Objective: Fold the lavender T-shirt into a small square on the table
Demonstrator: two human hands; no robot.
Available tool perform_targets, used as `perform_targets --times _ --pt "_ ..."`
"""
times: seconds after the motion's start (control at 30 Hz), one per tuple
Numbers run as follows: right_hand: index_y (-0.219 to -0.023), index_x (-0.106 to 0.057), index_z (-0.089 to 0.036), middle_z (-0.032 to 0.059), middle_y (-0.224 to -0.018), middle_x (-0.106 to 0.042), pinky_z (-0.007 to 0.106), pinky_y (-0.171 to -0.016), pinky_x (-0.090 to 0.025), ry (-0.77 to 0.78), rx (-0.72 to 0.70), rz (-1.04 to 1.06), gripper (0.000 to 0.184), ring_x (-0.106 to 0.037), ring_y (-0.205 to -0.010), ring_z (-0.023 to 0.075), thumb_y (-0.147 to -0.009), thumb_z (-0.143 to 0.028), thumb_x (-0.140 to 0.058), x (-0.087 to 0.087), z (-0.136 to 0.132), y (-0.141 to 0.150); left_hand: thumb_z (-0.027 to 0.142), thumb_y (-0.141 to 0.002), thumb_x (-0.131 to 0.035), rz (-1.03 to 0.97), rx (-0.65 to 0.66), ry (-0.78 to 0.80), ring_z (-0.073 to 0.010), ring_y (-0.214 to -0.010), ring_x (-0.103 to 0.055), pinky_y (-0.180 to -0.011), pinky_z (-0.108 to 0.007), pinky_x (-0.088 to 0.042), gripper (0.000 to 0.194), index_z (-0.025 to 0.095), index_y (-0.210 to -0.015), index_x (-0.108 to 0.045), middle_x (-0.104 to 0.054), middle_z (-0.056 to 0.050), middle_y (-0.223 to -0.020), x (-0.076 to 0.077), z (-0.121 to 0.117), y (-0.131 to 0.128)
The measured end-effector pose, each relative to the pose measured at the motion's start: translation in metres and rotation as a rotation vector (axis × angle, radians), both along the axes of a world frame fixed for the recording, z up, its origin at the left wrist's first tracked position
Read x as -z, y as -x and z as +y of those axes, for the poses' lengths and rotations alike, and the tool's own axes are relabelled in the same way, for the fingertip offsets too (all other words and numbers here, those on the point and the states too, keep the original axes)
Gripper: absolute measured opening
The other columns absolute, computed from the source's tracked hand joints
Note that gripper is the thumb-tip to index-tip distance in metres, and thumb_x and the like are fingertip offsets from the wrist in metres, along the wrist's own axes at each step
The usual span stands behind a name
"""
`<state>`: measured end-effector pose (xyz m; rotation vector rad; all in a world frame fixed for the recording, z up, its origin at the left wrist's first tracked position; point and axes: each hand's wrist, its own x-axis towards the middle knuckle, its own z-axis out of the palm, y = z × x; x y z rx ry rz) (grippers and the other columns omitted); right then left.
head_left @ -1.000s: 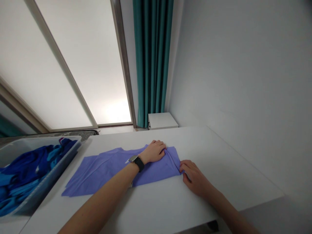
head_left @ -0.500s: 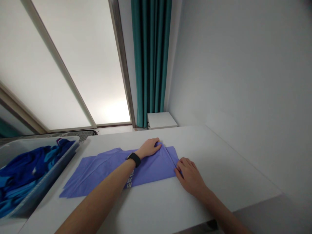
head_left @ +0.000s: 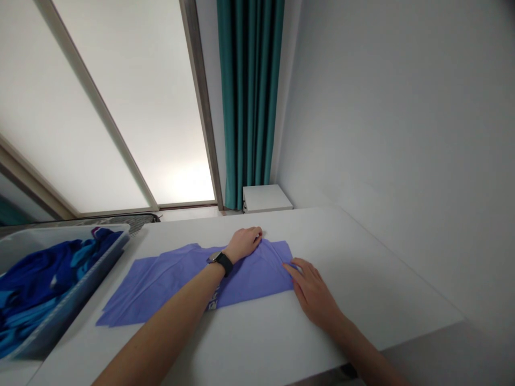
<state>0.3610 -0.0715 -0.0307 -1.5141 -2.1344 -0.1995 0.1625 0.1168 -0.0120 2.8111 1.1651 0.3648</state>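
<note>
A purple shirt (head_left: 169,279), folded into a long strip with white lettering partly under my left forearm, lies flat on the white table (head_left: 257,343). At its far edge, right of the middle, my left hand (head_left: 244,242) has curled fingers pinching the cloth; a dark watch (head_left: 220,261) is on that wrist. My right hand (head_left: 311,289) rests at the strip's right end, its fingers apart and their tips touching the fabric near a diagonal crease.
On the left stands a whitish plastic bin (head_left: 80,292) of crumpled blue clothes (head_left: 44,273). Beyond the table are a small white cabinet (head_left: 267,198), a green curtain (head_left: 251,107) and frosted sliding panels (head_left: 161,107). A grey wall (head_left: 394,134) borders the right.
My left hand has shifted left along the far edge, drawing the cloth with it. My right hand has let go of the right corner, and its fingers have spread over that end.
</note>
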Motion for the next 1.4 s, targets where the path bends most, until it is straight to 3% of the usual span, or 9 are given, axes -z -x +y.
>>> perform_targets --times 0.13,0.33,0.5,0.7,0.83,1.0,1.2,1.3,1.4 --pt "-0.139 -0.053 -0.018 0.0107 -0.139 -0.058 0.042 -0.109 -0.043 0.026 -0.154 -0.057 0.048 -0.048 -0.133 0.0211 -0.095 -0.010 -0.036 -0.005 -0.002 0.003 0.025 -0.099 -0.039 -0.015 -0.002 -0.016 -0.0214 -0.093 -0.067 -0.088 -0.035 -0.046 0.023 0.021 -0.109 -0.059 -0.070 -0.006 -0.107 0.002 -0.001 0.000" --pt "-0.140 -0.053 -0.016 0.0119 -0.142 -0.056 0.047 -0.109 -0.043 0.134 -0.073 -0.067 0.044 -0.052 -0.130 0.0232 -0.098 -0.020 -0.039 -0.002 -0.002 0.003 0.018 -0.097 -0.037 -0.037 0.005 -0.007 -0.0208 -0.104 -0.065 -0.094 -0.037 -0.044 0.029 0.021 -0.116 -0.058 -0.069 -0.006 -0.115 -0.003 -0.005 -0.001" --pt "-0.141 -0.052 -0.018 0.0115 -0.142 -0.056 0.046 -0.110 -0.041 0.152 -0.070 -0.049 0.044 -0.051 -0.130 0.0228 -0.098 -0.023 -0.040 -0.002 -0.002 0.004 0.030 -0.097 -0.041 -0.029 0.011 0.009 -0.0246 -0.109 -0.063 -0.097 -0.042 -0.043 0.033 0.018 -0.124 -0.056 -0.066 -0.009 -0.120 -0.007 -0.009 -0.013" --pt "-0.139 -0.053 -0.016 0.0119 -0.141 -0.056 0.046 -0.110 -0.042 0.158 -0.062 -0.055 0.043 -0.051 -0.130 0.0239 -0.098 -0.023 -0.041 -0.006 -0.003 0.006 0.025 -0.094 -0.047 0.014 0.030 0.043 -0.0214 -0.096 -0.065 -0.088 -0.034 -0.047 0.019 0.019 -0.098 -0.065 -0.068 -0.006 -0.102 -0.011 -0.010 -0.027" --pt "-0.138 -0.054 -0.016 0.0119 -0.141 -0.056 0.047 -0.109 -0.042 0.153 -0.059 -0.058 0.043 -0.051 -0.129 0.0240 -0.098 -0.022 -0.040 -0.006 -0.003 0.006 0.024 -0.098 -0.041 0.016 0.024 0.020 -0.0199 -0.094 -0.064 -0.086 -0.032 -0.047 0.022 0.019 -0.101 -0.062 -0.066 -0.006 -0.102 -0.008 -0.012 -0.028" --pt "-0.138 -0.054 -0.017 0.0119 -0.139 -0.058 0.046 -0.109 -0.042 0.139 -0.053 -0.049 0.043 -0.053 -0.128 0.0236 -0.098 -0.023 -0.040 -0.004 -0.003 0.006 0.021 -0.099 -0.040 0.024 0.010 -0.028 -0.0234 -0.106 -0.059 -0.094 -0.038 -0.043 0.022 0.019 -0.105 -0.061 -0.063 -0.009 -0.108 -0.011 -0.017 -0.027" --pt "-0.137 -0.055 -0.017 0.0123 -0.137 -0.059 0.047 -0.107 -0.045 0.115 -0.051 -0.023 0.043 -0.055 -0.126 0.0236 -0.099 -0.022 -0.037 -0.001 -0.002 0.004 0.025 -0.097 -0.040 -0.029 0.084 -0.112 -0.0270 -0.127 -0.047 -0.104 -0.042 -0.039 0.039 0.019 -0.136 -0.046 -0.052 -0.012 -0.138 -0.024 -0.061 -0.025" --pt "-0.136 -0.056 -0.017 0.0124 -0.136 -0.060 0.047 -0.107 -0.045 0.105 -0.055 -0.015 0.043 -0.055 -0.125 0.0238 -0.099 -0.023 -0.037 0.000 -0.001 0.003 0.033 -0.098 -0.039 -0.013 0.140 -0.105 -0.0282 -0.136 -0.040 -0.110 -0.043 -0.035 0.049 0.016 -0.144 -0.038 -0.042 -0.014 -0.151 -0.018 -0.088 -0.018" --pt "-0.135 -0.058 -0.015 0.0129 -0.136 -0.060 0.046 -0.108 -0.044 0.110 -0.058 -0.024 0.042 -0.055 -0.126 0.0240 -0.099 -0.023 -0.038 0.001 -0.001 0.003 0.038 -0.100 -0.035 0.026 0.136 -0.060 -0.0277 -0.140 -0.038 -0.114 -0.044 -0.030 0.053 0.012 -0.146 -0.038 -0.040 -0.016 -0.153 -0.007 -0.099 -0.011"
